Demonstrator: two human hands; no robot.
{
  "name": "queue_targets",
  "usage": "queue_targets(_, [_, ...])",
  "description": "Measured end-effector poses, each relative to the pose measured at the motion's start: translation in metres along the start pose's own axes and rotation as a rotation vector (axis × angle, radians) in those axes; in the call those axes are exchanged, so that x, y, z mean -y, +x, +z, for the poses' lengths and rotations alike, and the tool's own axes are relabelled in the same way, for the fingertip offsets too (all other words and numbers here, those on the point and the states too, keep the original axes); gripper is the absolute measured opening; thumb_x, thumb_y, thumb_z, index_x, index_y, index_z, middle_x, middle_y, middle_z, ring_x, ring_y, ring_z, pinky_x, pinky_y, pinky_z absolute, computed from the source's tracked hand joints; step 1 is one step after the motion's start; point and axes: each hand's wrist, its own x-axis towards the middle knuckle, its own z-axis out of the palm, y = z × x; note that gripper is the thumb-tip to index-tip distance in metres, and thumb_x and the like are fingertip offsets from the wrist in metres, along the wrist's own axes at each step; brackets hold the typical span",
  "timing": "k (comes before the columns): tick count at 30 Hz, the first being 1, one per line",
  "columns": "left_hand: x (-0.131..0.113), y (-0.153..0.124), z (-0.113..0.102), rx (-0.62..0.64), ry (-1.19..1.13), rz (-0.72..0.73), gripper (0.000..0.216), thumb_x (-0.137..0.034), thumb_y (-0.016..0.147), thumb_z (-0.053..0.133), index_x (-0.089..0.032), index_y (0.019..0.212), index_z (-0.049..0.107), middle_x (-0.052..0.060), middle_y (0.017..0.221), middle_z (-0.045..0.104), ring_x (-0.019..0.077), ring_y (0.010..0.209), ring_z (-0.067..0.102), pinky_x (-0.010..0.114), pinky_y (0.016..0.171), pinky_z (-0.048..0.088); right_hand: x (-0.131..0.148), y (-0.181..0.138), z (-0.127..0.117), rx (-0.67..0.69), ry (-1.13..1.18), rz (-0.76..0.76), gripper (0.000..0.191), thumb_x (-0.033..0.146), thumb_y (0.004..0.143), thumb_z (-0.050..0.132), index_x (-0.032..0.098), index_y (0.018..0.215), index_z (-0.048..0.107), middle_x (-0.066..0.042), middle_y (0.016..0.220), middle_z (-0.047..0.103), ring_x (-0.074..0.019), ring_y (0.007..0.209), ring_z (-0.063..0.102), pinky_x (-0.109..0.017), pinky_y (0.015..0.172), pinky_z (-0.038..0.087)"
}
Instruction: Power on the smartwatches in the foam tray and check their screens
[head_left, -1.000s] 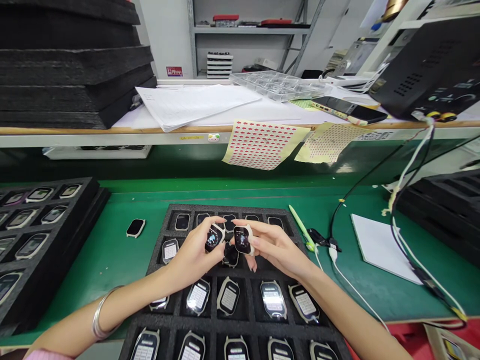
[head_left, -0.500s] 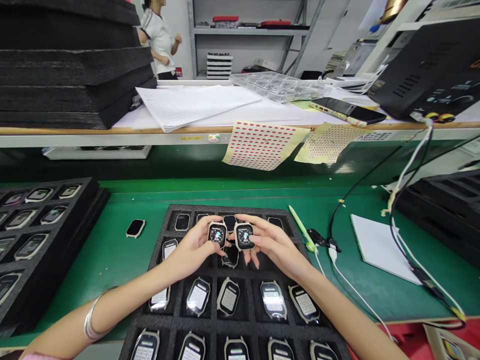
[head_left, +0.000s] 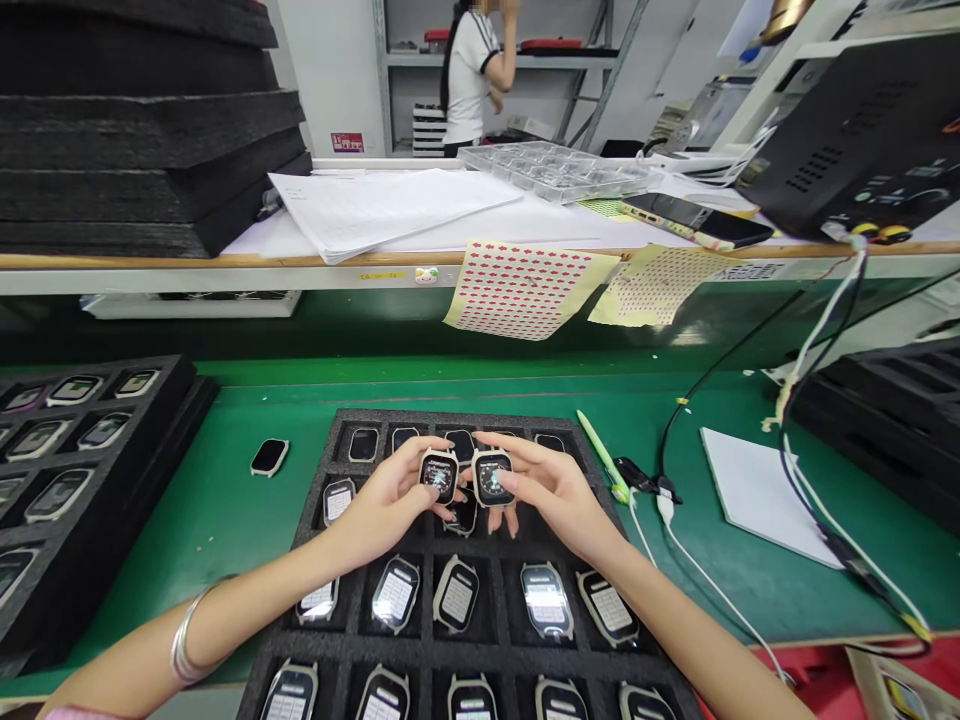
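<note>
My left hand (head_left: 401, 487) is closed around a smartwatch without a strap (head_left: 438, 476), its thumb on the lit watch face. A second strapless smartwatch (head_left: 492, 478), also showing a dial, is gripped in my right hand (head_left: 551, 490), with the thumb on its screen. Both watches are held side by side above a black foam tray (head_left: 427, 545). In the tray's compartments lie several more watches, many with lit white screens, such as one watch (head_left: 547, 600) below my right hand. Another dark watch (head_left: 461, 512) is partly hidden beneath my fingers.
On the green bench lies a single watch (head_left: 270, 456), left of the tray. Another foam tray of watches (head_left: 112, 490) stands far left. A green pen (head_left: 602, 452), cables (head_left: 709, 580) and a white pad (head_left: 761, 495) are at right. A person (head_left: 471, 75) stands behind the shelf.
Both held watches have shifted very slightly to the right and stay in my hands. The person in the background has moved from left to right and raised a hand.
</note>
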Motion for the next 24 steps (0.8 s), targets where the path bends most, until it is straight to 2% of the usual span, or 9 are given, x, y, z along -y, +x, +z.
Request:
queue_targets(7, [0.000,0.000,0.002,0.008,0.010,0.011,0.038,-0.009,0.082,0.049,-0.018,0.119,0.045,0.008,0.107,0.062,0.0182,0.092,0.062,0.031,0.075,0.057,-0.002,-0.002,0.002,-0.013,-0.066,0.000,0.047,0.027,0.087,0.065,0.016,0.129,0.050,-0.009,0.093,0.068,-0.0144,0.056,0.066,-0.020,0.042,0.050])
queue_targets(11, [-0.002,-0.002,0.000,0.003,-0.013,0.016,0.044,-0.007,0.081,0.049,-0.019,0.123,0.041,0.008,0.110,0.061,0.0188,0.094,0.062,0.033,0.077,0.057,0.005,-0.008,0.001,0.072,-0.091,0.022,0.069,0.020,0.082,0.070,0.019,0.141,0.034,-0.009,0.101,0.066,-0.0180,0.075,0.067,-0.024,0.054,0.056])
queue_targets(13, [-0.002,-0.003,-0.001,0.015,-0.029,0.016,0.043,-0.008,0.082,0.049,-0.019,0.123,0.043,0.008,0.109,0.061,0.0196,0.095,0.061,0.034,0.078,0.056,0.010,-0.011,-0.004,0.114,-0.158,0.061,0.072,0.019,0.082,0.068,0.019,0.143,0.028,-0.008,0.097,0.066,-0.0198,0.079,0.067,-0.027,0.058,0.057])
queue_targets(16, [-0.003,-0.006,-0.004,0.037,-0.046,0.004,0.037,-0.012,0.083,0.052,-0.019,0.119,0.046,0.007,0.101,0.062,0.0213,0.093,0.062,0.035,0.076,0.056,0.016,-0.018,-0.019,0.136,-0.505,0.091,0.057,0.022,0.084,0.065,0.020,0.135,0.040,-0.007,0.097,0.065,-0.0214,0.079,0.066,-0.032,0.063,0.056])
queue_targets(19, [-0.003,-0.007,-0.006,0.034,-0.057,-0.012,0.032,-0.020,0.086,0.056,-0.019,0.117,0.048,0.007,0.095,0.063,0.0221,0.091,0.064,0.035,0.073,0.056,0.018,-0.024,-0.034,0.166,-0.935,0.039,0.043,0.028,0.080,0.069,0.022,0.120,0.055,-0.008,0.112,0.059,-0.0261,0.099,0.059,-0.039,0.083,0.051])
queue_targets(21, [-0.003,-0.008,-0.006,0.027,-0.056,-0.016,0.030,-0.023,0.088,0.056,-0.018,0.116,0.048,0.007,0.096,0.063,0.0213,0.090,0.064,0.034,0.072,0.056,0.020,-0.028,-0.040,0.210,-1.089,0.017,0.044,0.031,0.079,0.071,0.023,0.119,0.057,-0.009,0.121,0.053,-0.0284,0.112,0.052,-0.041,0.093,0.046])
queue_targets(24, [-0.003,-0.008,-0.006,0.013,-0.043,-0.019,0.030,-0.026,0.088,0.057,-0.017,0.115,0.049,0.008,0.095,0.063,0.0205,0.088,0.064,0.033,0.069,0.057,0.028,-0.030,-0.040,0.203,-1.190,-0.030,0.052,0.037,0.083,0.068,0.025,0.130,0.050,-0.010,0.128,0.048,-0.0292,0.120,0.045,-0.042,0.097,0.042])
